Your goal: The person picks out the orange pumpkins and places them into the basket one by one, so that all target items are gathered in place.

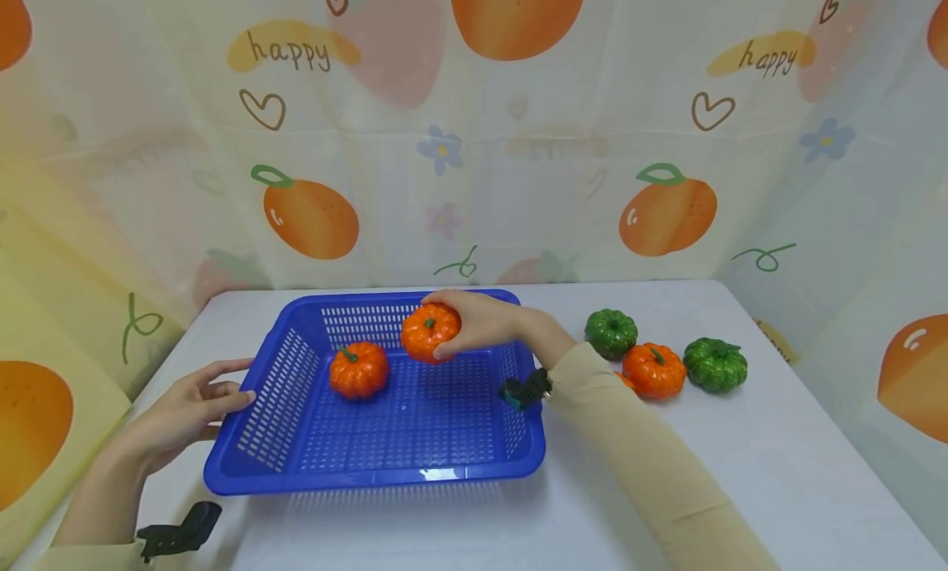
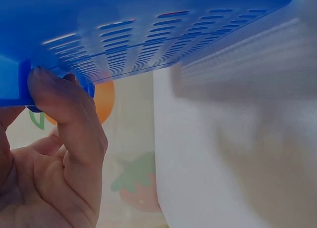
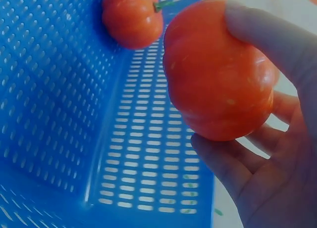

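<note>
A blue plastic basket [image 1: 252, 482] with slotted walls stands in front of me. My left hand [image 1: 178, 405] grips its rim at the left side, and the left wrist view has the fingers [image 2: 74, 119] bent up at that edge. An orange pumpkin [image 1: 429, 332] with a short green stem is held in my right hand [image 1: 485, 320], over the far part of the basket. In the right wrist view, thumb and fingers wrap the pumpkin's [image 3: 218, 74] two sides. A second orange pumpkin [image 1: 359, 371] lies inside the basket toward its left wall.
On the white table [image 1: 785, 456], right of the basket, sit a green pumpkin [image 1: 611, 334], an orange pumpkin [image 1: 654, 371] and another green pumpkin [image 1: 715, 365]. A further orange piece is mostly hidden by my right sleeve [image 1: 622, 423]. A printed curtain [image 1: 518, 168] hangs behind the table.
</note>
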Demonstrator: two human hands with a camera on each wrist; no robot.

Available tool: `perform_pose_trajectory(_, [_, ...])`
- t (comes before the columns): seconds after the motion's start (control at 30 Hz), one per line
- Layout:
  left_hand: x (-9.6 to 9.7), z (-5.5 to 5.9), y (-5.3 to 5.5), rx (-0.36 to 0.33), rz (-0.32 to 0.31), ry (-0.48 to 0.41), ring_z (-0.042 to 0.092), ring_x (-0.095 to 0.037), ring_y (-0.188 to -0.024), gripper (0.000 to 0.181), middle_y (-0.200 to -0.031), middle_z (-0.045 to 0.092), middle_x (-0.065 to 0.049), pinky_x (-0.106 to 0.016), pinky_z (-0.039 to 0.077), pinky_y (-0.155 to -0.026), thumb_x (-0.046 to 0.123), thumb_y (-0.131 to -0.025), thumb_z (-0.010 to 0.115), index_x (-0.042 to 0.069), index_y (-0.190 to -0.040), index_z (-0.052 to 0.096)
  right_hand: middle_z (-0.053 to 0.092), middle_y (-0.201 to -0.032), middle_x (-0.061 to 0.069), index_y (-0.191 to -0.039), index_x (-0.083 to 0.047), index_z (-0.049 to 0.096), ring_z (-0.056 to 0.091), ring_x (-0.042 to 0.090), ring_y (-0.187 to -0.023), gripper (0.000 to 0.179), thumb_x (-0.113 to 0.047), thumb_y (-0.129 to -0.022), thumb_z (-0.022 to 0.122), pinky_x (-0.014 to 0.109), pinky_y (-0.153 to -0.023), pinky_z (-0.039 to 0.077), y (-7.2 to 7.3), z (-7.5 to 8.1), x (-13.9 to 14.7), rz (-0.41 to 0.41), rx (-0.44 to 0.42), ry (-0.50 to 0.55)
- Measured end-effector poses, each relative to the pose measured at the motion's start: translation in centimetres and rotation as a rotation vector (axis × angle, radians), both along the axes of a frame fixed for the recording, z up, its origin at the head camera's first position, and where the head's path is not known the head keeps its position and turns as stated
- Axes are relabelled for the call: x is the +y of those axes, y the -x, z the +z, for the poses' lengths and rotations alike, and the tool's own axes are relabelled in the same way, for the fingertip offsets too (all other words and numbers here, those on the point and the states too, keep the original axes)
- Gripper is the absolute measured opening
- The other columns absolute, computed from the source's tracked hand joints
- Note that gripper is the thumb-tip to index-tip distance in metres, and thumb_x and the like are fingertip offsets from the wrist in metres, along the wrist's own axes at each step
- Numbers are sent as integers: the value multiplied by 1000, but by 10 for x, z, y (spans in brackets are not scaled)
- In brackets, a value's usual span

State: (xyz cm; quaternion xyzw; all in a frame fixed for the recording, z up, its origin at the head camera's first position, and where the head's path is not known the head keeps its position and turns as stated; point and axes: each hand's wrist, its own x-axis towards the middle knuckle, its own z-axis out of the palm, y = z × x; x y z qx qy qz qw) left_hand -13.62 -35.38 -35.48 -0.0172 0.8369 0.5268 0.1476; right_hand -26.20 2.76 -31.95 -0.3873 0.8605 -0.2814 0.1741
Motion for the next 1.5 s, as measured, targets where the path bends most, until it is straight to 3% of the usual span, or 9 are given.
perform_pose_trajectory(0.53, [1,0,0,-6,4,0,60,-16,-79,71,-90,53,-5,-36,53,-72,24,-92,56,1,-144,14,46,-131,5,-138,-12,35,47,17,-113,72,-32,-79,71,30,-96,41,10,-27,-6,-48,-52,-56])
perform_pose_trajectory(1.2, [1,1,0,-6,6,-4,60,-16,-80,70,-91,53,-6,-36,53,-72,24,-92,56,1,-144,14,47,-128,5,-136,-12,38,47,18,-112,71,-28,-77,73,32,-97,40,11,-38,-19,-70,-143,-94])
perform_pose_trajectory(1.5, [1,0,-1,-14,10,2,60,-16,-80,71,-90,53,-6,-36,53,-73,26,-92,56,2,-144,15,48,-127,4,-135,-11,38,48,16,-110,70,-28,-77,73,30,-96,41,11,-42,-22,-60,-120,-114])
